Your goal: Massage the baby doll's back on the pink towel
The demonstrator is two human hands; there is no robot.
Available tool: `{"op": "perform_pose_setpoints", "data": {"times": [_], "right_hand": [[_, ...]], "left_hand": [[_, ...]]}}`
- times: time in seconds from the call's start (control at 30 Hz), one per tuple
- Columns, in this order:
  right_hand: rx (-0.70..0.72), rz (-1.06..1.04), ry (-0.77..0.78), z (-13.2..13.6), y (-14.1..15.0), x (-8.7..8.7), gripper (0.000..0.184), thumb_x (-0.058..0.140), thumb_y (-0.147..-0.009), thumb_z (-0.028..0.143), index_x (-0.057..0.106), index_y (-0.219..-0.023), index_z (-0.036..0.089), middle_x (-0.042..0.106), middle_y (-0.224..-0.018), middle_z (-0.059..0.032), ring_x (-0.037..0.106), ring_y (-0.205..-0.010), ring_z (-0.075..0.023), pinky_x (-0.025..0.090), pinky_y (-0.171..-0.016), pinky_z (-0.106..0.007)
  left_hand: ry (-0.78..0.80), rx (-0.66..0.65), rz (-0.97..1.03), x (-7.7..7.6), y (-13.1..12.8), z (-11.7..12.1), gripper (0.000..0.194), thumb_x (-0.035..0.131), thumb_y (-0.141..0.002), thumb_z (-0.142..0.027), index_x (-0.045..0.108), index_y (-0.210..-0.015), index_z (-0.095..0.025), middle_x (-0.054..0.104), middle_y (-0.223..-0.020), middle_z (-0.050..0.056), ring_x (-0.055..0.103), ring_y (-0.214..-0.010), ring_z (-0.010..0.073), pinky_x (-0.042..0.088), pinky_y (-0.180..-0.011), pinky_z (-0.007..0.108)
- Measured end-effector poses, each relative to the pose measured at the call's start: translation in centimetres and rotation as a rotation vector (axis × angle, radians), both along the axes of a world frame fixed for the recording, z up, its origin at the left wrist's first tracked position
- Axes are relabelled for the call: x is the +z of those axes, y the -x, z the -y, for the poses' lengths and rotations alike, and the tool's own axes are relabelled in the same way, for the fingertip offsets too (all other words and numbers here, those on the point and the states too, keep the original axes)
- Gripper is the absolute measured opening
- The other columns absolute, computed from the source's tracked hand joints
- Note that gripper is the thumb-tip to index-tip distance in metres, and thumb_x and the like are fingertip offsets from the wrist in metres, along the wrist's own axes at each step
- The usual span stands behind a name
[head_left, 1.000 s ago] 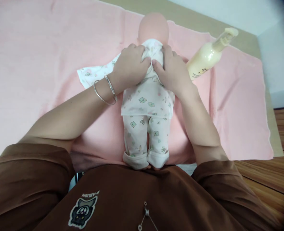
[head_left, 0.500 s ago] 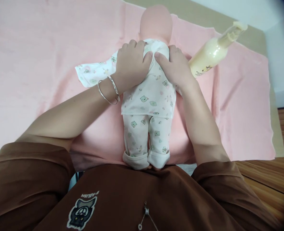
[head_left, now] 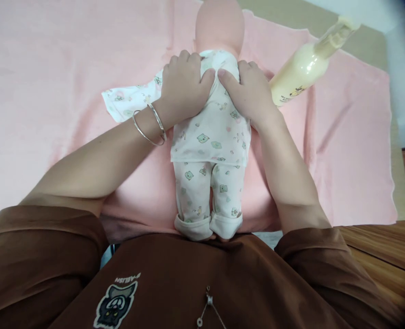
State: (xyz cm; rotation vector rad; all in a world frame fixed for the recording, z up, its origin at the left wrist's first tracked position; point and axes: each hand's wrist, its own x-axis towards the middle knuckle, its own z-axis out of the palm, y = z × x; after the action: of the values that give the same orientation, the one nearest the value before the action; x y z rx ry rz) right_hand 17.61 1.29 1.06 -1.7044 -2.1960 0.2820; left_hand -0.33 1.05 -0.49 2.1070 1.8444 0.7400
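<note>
A baby doll (head_left: 209, 123) in a white top and trousers printed with small animals lies with the smooth back of its head (head_left: 219, 25) towards me. My left hand (head_left: 185, 87) is closed around the doll's left-side shoulder, thumb laid on the upper back. On the other shoulder, my right hand (head_left: 248, 91) is wrapped likewise, its thumb pointing in towards my left thumb. The thumb tips are close together but apart. Most of the fingertips are hidden over the doll's sides. One white sleeve (head_left: 130, 100) stretches out flat to the left.
Under the doll spreads a pink cloth (head_left: 353, 137) over a tan surface (head_left: 360, 50). A pale yellow pump bottle (head_left: 300, 73) stands just right of my right hand. Wooden flooring (head_left: 384, 246) shows at the lower right, past the cloth's edge.
The view has shifted slightly, so the doll's head sits higher in the picture. Both hands keep their places on the doll's shoulders.
</note>
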Motion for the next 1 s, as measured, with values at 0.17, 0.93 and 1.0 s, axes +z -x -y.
{"op": "perform_pose_setpoints", "data": {"times": [0.17,0.93,1.0], "right_hand": [[-0.067,0.014,-0.010,0.0,0.6,-0.1,0.047,0.039,-0.100,0.067,0.060,-0.114,0.027,0.065,-0.123,-0.0136,0.059,-0.122,-0.0371,0.049,-0.104,-0.056],[-0.022,0.054,0.027,2.8,1.3,2.3,0.051,0.037,-0.098,0.056,0.062,-0.130,0.025,0.063,-0.126,-0.0130,0.057,-0.123,-0.0371,0.050,-0.107,-0.054],[-0.022,0.059,-0.049,3.7,1.7,2.9,0.053,0.036,-0.096,0.051,0.062,-0.133,0.025,0.061,-0.136,-0.0124,0.054,-0.129,-0.0355,0.047,-0.113,-0.051]], "left_hand": [[-0.077,0.047,0.002,-0.8,-0.3,0.0,0.041,0.043,-0.098,-0.033,0.068,-0.127,-0.019,0.065,-0.124,0.015,0.054,-0.120,0.0369,0.041,-0.103,0.052],[-0.075,0.008,0.185,-0.7,0.7,0.7,0.045,0.041,-0.094,-0.046,0.066,-0.130,-0.037,0.064,-0.130,0.009,0.052,-0.128,0.0333,0.036,-0.113,0.051],[-0.024,-0.023,0.166,0.2,0.3,1.4,0.047,0.041,-0.094,-0.052,0.064,-0.132,-0.040,0.065,-0.129,0.008,0.049,-0.133,0.0340,0.035,-0.113,0.054]]}}
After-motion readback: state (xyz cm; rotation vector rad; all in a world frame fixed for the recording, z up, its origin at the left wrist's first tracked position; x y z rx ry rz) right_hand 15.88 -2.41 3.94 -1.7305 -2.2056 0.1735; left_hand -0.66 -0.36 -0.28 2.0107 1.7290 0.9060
